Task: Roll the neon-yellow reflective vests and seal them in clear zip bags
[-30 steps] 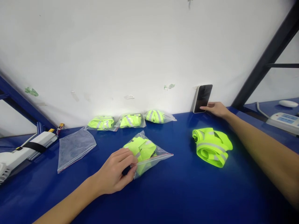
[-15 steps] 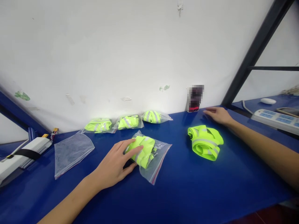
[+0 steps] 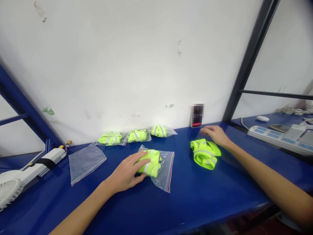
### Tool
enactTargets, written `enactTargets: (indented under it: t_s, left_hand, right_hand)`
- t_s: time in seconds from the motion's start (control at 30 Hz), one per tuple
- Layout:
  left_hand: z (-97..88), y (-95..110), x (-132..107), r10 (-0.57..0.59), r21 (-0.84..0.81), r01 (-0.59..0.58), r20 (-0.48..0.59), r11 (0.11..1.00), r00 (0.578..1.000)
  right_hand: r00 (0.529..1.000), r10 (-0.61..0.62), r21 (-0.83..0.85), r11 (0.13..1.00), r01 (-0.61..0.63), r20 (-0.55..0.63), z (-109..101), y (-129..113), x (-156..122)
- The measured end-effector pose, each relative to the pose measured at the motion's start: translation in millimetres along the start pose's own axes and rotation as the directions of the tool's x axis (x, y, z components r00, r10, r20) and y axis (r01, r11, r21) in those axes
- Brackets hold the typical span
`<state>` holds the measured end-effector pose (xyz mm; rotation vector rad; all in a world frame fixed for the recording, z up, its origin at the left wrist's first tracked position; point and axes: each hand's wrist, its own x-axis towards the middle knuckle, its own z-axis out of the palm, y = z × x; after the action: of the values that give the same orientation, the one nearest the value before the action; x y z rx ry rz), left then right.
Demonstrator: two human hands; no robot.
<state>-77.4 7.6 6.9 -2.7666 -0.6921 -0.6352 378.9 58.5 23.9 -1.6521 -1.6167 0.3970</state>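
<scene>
Left of the table's middle, my left hand holds a clear zip bag with a folded neon-yellow reflective vest inside. My fingers lie over the vest and the thumb is at its near side. The bag's red-edged zip end points right. To the right lies a loose, rolled reflective vest with grey stripes, out of any bag. Just behind it, my right hand hovers or rests with fingers loosely stretched and nothing in them; whether it touches the vest is unclear.
Three bagged vests line the wall. A flat clear bag lies left, near a white fan and a white strapped device. A phone leans on the wall. Right, behind the frame post, is a power strip.
The camera view has tilted up and shifted right. My right hand is slightly nearer the loose vest. The held bag has turned a little, its zip edge now more upright in view.
</scene>
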Motion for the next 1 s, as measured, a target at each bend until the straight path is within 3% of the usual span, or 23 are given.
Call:
enactTargets:
  t_s: [0.07,0.13,0.23,0.3,0.37,0.43,0.5,0.57,0.63,0.7,0.83,0.93,1.0]
  left_hand:
    - [0.0,-0.4,-1.5,0.046,0.026,-0.044,-0.059,0.999,0.997]
    - [-1.4,-2.6,-2.1,0.109,0.078,-0.098,-0.143,0.992,0.984]
    - [-11.1,-14.4,-1.5,0.166,0.185,-0.118,-0.272,0.976,0.948]
    - [-23.3,-30.8,-1.2,0.130,0.240,-0.048,-0.339,0.970,0.932]
    - [-36.7,-54.3,-1.2,-0.002,0.263,0.110,-0.377,0.959,0.926]
    - [-46.1,-82.7,-1.0,-0.220,0.262,0.321,-0.351,0.910,0.910]
    - [-48.1,-110.9,-0.7,-0.393,0.301,0.436,-0.193,0.848,0.899]
    - [-43.5,-132.0,-0.7,-0.559,0.379,0.538,-0.063,0.753,0.827]
    - [-36.8,-140.5,-1.1,-0.659,0.406,0.600,0.006,0.689,0.753]
    - [-32.0,-134.2,-1.3,-0.664,0.385,0.617,-0.013,0.687,0.748]
    - [-29.4,-84.0,2.3,-0.477,0.290,0.487,-0.107,0.824,0.872]
    - [-27.1,-35.1,10.5,-0.292,0.130,0.287,0.027,0.949,0.956]
    - [-22.4,-9.4,17.6,-0.212,-0.036,0.220,0.159,0.975,0.964]
  right_hand:
    - [0.972,-0.076,0.109,0.993,0.053,0.221,2.2,-8.7,-14.8]
    - [0.918,-0.138,0.100,0.989,0.108,0.372,2.0,-16.5,-28.4]
    - [0.876,-0.183,0.097,0.983,0.157,0.446,3.6,-23.9,-42.1]
    - [0.871,-0.234,0.073,0.972,0.225,0.432,10.1,-27.0,-47.1]
    - [0.872,-0.277,0.057,0.959,0.278,0.405,21.1,-30.8,-51.3]
    - [0.872,-0.303,0.057,0.951,0.305,0.386,33.6,-36.1,-56.1]
    - [0.872,-0.325,0.058,0.943,0.327,0.366,44.1,-42.2,-61.2]
    - [0.872,-0.337,0.076,0.940,0.332,0.354,50.1,-47.4,-65.5]
    - [0.874,-0.347,0.111,0.938,0.329,0.341,51.7,-50.0,-68.3]
    - [0.876,-0.350,0.140,0.937,0.321,0.332,50.9,-49.7,-69.3]
    - [0.881,-0.356,0.119,0.934,0.336,0.310,52.9,-46.2,-68.8]
    - [0.902,-0.347,0.024,0.935,0.353,0.257,65.6,-51.5,-70.0]
    - [0.925,-0.316,-0.054,0.941,0.334,0.211,80.9,-62.2,-71.9]
